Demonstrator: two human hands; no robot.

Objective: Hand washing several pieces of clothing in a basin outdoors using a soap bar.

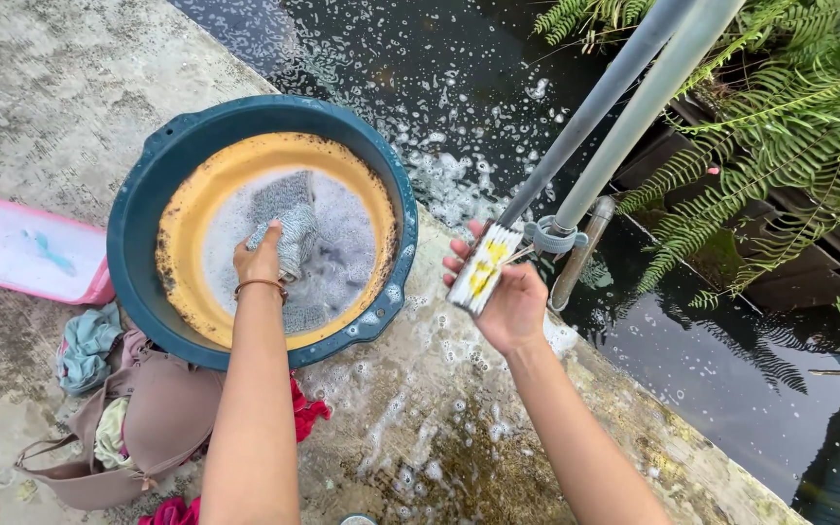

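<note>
Left grip (pixel 262 261) clamps a grey cloth (pixel 289 219) in the soapy basin (pixel 148 185); right grip (pixel 507 301) clamps a brush (pixel 483 269), well apart.

A grey knitted cloth (pixel 289 228) lies soaked and bunched in the soapy basin at left; a white-and-yellow scrub brush (pixel 483 269) tilts upright at right.

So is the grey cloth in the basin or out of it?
In: the grey cloth lies in suds inside the basin, gripped by the left hand.
</note>
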